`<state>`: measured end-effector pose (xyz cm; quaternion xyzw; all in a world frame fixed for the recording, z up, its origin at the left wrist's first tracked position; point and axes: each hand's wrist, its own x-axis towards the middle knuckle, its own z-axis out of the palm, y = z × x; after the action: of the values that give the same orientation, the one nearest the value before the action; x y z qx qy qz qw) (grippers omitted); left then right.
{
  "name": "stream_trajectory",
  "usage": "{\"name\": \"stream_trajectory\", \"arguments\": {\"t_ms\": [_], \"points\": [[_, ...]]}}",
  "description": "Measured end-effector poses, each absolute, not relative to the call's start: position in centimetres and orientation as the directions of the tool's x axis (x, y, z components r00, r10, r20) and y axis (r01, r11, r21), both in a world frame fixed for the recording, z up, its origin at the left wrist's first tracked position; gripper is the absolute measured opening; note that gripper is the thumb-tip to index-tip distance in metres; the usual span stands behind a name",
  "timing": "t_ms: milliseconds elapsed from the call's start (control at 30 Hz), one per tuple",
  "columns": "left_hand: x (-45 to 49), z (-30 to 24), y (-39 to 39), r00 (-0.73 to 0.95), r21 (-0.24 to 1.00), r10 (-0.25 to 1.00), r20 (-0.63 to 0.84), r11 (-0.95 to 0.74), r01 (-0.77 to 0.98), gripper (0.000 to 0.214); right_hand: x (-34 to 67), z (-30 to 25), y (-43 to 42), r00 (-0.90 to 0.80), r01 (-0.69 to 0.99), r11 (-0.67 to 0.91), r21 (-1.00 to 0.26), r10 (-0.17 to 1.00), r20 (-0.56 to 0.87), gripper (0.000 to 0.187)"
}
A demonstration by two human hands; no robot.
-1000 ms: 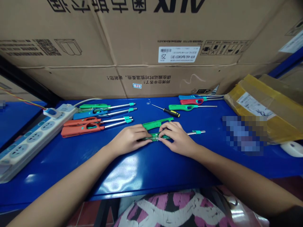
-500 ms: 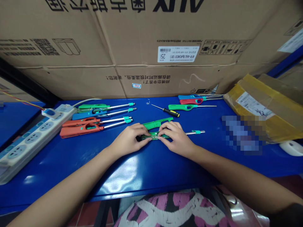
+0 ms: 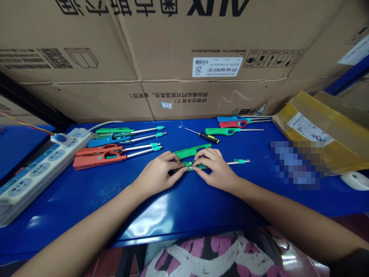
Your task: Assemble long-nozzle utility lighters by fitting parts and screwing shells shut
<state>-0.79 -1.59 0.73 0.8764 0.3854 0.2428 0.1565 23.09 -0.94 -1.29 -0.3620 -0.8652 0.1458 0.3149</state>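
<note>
In the middle of the blue table lies an opened green long-nosed lighter [image 3: 188, 168], its metal tube pointing right with a teal tape piece near the tip. My left hand [image 3: 161, 171] pinches the handle end, fingers closed round it. From the right, my right hand [image 3: 215, 169] grips the same lighter, thumb and fingertips close to those of the left. Small inner parts show between the fingertips, too small to name. Just behind lies the loose green half shell [image 3: 193, 151], close to the fingers. My palms hide much of the lighter body.
Several lighters, including an orange one [image 3: 99, 159], lie at left beside a white power strip [image 3: 43, 169]. A screwdriver [image 3: 209, 137] and a green lighter [image 3: 225, 131] lie behind my hands. A yellow-taped parcel [image 3: 323, 134] sits right; a large carton [image 3: 161, 69] closes off the back.
My left thumb and fingertips have shifted slightly right along the lighter. The right hand has hardly moved, and the things around stay put.
</note>
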Motion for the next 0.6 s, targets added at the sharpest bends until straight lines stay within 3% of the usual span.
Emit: {"name": "stream_trajectory", "arguments": {"t_ms": [267,500,600], "points": [[-0.5,-0.4,-1.2,0.466,0.645,0.815,0.345,-0.567,0.513,0.011,23.1,-1.4,-0.9,-0.554,0.535,0.698,-0.475,0.715,0.427,0.004],[-0.8,0.1,-1.3,0.577,0.5,0.752,0.319,-0.65,0.572,0.019,23.0,-1.4,-1.0,-0.53,0.566,0.68,-0.467,0.733,0.426,0.005],[-0.8,0.1,-1.2,0.571,0.499,0.761,0.309,-0.641,0.583,0.018,22.9,-1.5,-1.0,-0.488,0.592,0.652,-0.473,0.758,0.433,0.002]]}}
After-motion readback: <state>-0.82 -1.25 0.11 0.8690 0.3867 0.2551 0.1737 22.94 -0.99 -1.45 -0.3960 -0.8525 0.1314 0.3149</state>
